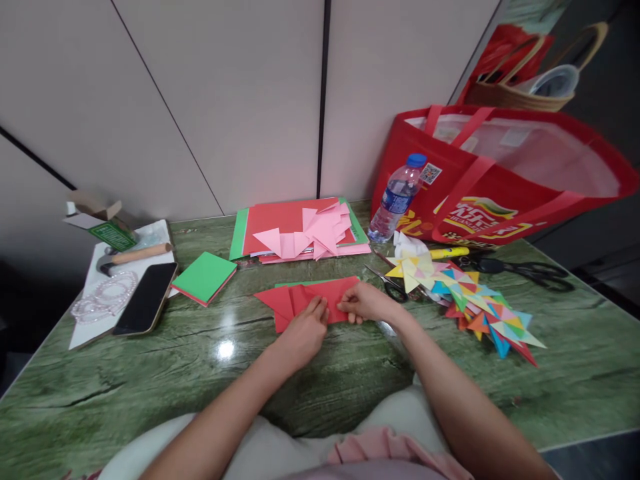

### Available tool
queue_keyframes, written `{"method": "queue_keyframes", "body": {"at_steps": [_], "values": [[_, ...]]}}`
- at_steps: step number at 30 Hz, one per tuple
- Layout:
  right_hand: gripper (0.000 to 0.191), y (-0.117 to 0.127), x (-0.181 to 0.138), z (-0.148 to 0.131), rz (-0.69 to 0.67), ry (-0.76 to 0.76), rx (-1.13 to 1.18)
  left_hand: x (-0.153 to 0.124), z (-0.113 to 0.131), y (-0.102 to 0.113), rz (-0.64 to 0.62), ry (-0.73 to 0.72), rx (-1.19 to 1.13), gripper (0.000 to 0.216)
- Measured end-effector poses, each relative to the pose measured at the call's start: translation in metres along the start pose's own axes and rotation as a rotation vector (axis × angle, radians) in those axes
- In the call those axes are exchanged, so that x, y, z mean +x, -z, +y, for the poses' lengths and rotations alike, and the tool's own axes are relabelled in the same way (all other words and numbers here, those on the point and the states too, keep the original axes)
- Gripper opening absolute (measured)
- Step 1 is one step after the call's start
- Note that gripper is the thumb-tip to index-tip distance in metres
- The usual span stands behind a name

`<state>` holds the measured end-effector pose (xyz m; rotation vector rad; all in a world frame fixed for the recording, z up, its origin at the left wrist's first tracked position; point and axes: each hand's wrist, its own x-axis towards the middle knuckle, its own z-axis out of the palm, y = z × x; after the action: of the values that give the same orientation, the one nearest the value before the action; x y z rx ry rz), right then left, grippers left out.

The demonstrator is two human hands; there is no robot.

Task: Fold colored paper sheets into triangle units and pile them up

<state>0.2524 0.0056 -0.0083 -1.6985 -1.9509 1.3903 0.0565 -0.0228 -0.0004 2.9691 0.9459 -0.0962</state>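
Observation:
A folded red paper [310,297] lies on the green marble table [150,387] in front of me. My left hand [303,333] rests on its lower left part, fingers curled and pressing down on a fold. My right hand [365,303] pinches the paper's right lower edge between thumb and fingers. A green sheet peeks out from under the red paper at its far edge.
Behind lie a stack of red and green sheets with pink folded pieces [305,233], a green paper pad [205,277], a phone [146,298], and a bead bracelet [105,293]. To the right are scissors [393,285], colourful folded pinwheels [470,300], a water bottle [396,198], a red bag [500,180], and black scissors [530,270].

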Motion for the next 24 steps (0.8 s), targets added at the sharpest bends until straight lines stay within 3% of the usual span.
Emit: {"method": "queue_keyframes", "body": {"at_steps": [8, 14, 24], "values": [[0.029, -0.009, 0.007, -0.009, 0.016, -0.031, 0.013, -0.002, -0.004, -0.006, -0.018, -0.013, -0.074, 0.041], [0.025, -0.014, 0.017, -0.009, 0.064, -0.087, -0.014, -0.003, -0.004, 0.003, -0.03, -0.008, -0.05, 0.031], [0.029, -0.012, 0.019, -0.02, 0.088, -0.031, -0.07, 0.0, 0.004, 0.012, -0.102, -0.07, -0.005, 0.028]]}}
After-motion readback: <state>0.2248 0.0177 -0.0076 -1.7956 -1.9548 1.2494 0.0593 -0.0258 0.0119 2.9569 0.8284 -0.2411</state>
